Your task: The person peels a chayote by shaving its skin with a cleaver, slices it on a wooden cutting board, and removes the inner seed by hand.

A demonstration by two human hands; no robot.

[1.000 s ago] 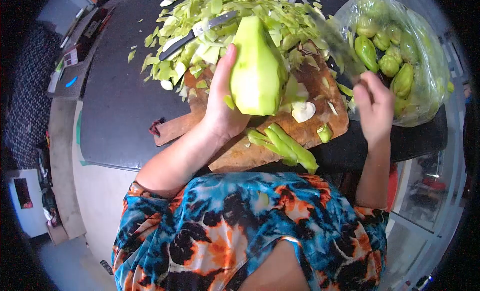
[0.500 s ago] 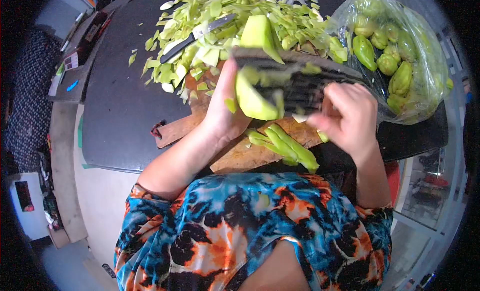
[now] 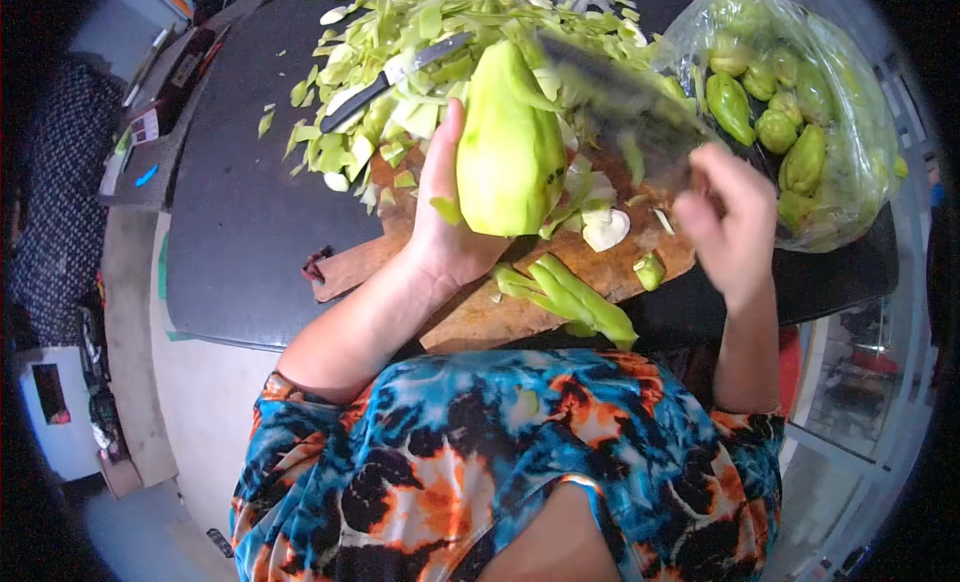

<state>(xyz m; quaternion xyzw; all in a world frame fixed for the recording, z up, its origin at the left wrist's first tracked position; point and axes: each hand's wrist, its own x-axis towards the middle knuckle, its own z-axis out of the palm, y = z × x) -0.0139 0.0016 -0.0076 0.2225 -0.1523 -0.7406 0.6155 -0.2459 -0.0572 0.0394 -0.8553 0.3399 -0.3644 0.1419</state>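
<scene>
My left hand (image 3: 455, 217) is wrapped round a pale green, mostly peeled chayote (image 3: 510, 152), upright with its narrow end away from me. Near its top a strip of peel hangs at the right side. A wide dark-bladed cleaver (image 3: 615, 87), smeared by motion, extends up and left from my right hand (image 3: 735, 217), whose closed fingers grip its handle; the handle itself is hidden. The blade is to the right of the chayote, apart from it. Below both hands lies a wooden cutting board (image 3: 470, 317) with long green peels (image 3: 575, 297) and a white slice (image 3: 605, 229) on it.
A large heap of green peelings (image 3: 420, 17) covers the back of the dark table (image 3: 230, 202). On the heap rests a small black-handled knife (image 3: 385, 82). At the right stands a clear plastic bag (image 3: 855, 197) of whole chayotes (image 3: 775, 130).
The cleaver has swung away from the chayote, up and to the right, uncovering it. My right hand has shifted slightly right; the left hand stays in about the same place.
</scene>
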